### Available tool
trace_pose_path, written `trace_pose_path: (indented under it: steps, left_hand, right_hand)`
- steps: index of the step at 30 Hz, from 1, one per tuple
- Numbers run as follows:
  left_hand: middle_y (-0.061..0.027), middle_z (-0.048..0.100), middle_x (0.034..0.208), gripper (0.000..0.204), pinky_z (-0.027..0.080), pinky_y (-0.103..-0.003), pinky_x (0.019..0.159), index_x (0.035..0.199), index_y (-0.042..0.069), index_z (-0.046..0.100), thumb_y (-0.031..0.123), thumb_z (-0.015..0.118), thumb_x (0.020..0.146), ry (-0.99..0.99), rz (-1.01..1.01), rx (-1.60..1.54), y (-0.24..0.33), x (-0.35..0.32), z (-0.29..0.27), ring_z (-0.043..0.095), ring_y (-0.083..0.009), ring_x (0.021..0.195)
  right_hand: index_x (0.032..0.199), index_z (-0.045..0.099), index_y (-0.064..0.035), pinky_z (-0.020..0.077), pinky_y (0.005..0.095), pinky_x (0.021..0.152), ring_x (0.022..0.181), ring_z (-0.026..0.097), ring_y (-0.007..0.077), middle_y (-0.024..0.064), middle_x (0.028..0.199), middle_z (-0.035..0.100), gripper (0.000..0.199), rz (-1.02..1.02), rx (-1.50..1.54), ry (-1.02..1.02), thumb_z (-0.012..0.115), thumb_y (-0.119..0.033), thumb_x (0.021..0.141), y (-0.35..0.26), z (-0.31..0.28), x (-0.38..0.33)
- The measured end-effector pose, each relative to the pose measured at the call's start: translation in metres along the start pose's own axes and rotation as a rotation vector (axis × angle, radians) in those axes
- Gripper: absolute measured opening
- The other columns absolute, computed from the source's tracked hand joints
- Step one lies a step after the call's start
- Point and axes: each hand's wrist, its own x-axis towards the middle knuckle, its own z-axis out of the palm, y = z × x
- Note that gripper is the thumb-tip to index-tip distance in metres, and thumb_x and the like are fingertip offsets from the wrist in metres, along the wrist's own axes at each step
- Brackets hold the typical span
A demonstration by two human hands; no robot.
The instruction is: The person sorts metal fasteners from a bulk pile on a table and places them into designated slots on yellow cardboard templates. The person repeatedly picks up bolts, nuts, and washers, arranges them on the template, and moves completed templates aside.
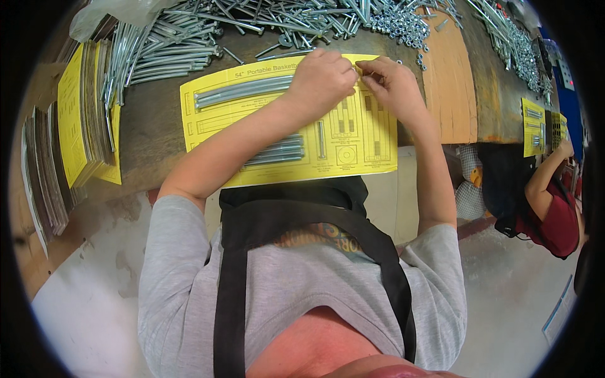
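A yellow printed card [378,165] lies in front of me at the table's near edge. Long metal bolts [242,91] rest side by side along its upper left. Several shorter bolts [280,149] lie lower down, partly behind my left forearm, and one small bolt [321,140] stands apart beside them. My left hand [324,79] is closed above the card's top middle, its fingers curled. Close by on its right, my right hand [394,85] is closed too, thumb and fingertips bent toward the left one. Whatever sits between the fingertips is too small and hidden to name.
Heaps of loose bolts [283,19] and a pile of nuts [400,28] cover the far table. Stacks of yellow cards [74,113] stand at left. A cardboard sheet [449,82] lies at right. Farther right, a person in a red top [554,220] handles another yellow card [533,129].
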Motion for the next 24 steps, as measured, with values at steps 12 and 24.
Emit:
trace_pose_path:
  steps: [12, 24]
  left_hand:
    - [-0.0115, 0.061, 0.120, 0.040, 0.034, -0.046, 0.107, 0.107, 0.008, 0.068, 0.032, 0.076, 0.076, -0.023, -0.122, -0.097, -0.019, -0.001, -0.003, 0.051, -0.0311, 0.118]
    - [-0.0083, 0.066, 0.116, 0.031, 0.052, -0.041, 0.087, 0.114, 0.008, 0.068, 0.022, 0.066, 0.087, 0.059, -0.133, -0.126, -0.069, 0.149, 0.024, 0.061, -0.0294, 0.106]
  right_hand:
    - [0.101, 0.074, -0.0082, 0.0540, 0.0391, 0.071, 0.078, 0.068, 0.0284, 0.0095, 0.087, 0.068, 0.024, -0.070, -0.099, 0.026, 0.072, -0.023, 0.082, -0.002, 0.006, 0.001]
    - [0.108, 0.073, -0.0156, 0.0528, 0.0435, 0.083, 0.094, 0.069, 0.0337, 0.0123, 0.098, 0.073, 0.025, 0.505, -0.470, 0.518, 0.063, -0.022, 0.087, 0.126, -0.104, 0.105]
